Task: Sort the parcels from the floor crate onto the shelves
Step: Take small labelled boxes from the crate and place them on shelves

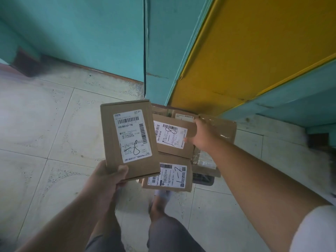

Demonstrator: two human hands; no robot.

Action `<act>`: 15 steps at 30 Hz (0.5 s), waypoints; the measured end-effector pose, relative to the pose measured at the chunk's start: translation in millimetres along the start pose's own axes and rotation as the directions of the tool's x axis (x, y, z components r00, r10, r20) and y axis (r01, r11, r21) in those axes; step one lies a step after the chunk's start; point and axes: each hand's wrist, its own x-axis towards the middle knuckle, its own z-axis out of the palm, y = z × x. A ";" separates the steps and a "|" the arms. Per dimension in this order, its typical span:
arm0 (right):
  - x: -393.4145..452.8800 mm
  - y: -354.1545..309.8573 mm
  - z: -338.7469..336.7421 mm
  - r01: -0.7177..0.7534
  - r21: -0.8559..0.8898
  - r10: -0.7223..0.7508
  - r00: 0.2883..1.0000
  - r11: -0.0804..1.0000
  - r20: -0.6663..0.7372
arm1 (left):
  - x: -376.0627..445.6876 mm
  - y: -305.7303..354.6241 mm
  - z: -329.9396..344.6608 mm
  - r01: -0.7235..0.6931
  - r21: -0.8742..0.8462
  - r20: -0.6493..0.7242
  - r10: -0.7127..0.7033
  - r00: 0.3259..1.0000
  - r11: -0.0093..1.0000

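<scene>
My left hand (109,176) grips the bottom edge of a flat cardboard parcel (109,128) held up in front of me; its white label is hand-marked "1-8". My right hand (199,136) reaches down and holds the right edge of a second parcel (190,128), also marked "1-8", lying on top of the pile. Below it lies a third parcel (188,180) marked "1-7". More cardboard parcels (225,128) lie behind my right hand. A dark corner of the floor crate (203,180) shows under the pile.
Teal shelving panels (163,42) and a yellow panel (254,51) rise just behind the pile. The floor (45,124) is pale tile. My foot (160,199) stands right in front of the parcels.
</scene>
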 end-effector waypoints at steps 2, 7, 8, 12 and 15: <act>0.3 3.6 -2.5 -0.009 0.048 0.009 1.000 0.999 -0.015 | -0.1 0.4 -1.8 -0.001 0.010 0.006 0.001 1.000 1.000; -3.3 0.3 -3.8 -0.093 0.153 0.099 0.995 0.984 -0.032 | 0.6 0.6 -10.6 -0.022 0.057 0.032 0.020 0.999 0.998; -5.0 -2.1 -3.9 -0.098 0.163 0.104 0.994 0.982 -0.026 | 0.9 -0.2 -12.0 -0.020 0.058 0.031 0.018 0.999 0.998; -7.5 -10.5 -2.3 -0.103 0.181 0.097 0.994 0.978 0.043 | 8.6 -5.7 -15.3 -0.020 0.036 0.010 0.020 1.000 0.999; -1.0 -9.8 5.1 -0.123 0.143 0.116 0.992 0.982 0.058 | 17.9 -11.3 -15.7 -0.023 0.018 0.024 0.023 0.999 1.000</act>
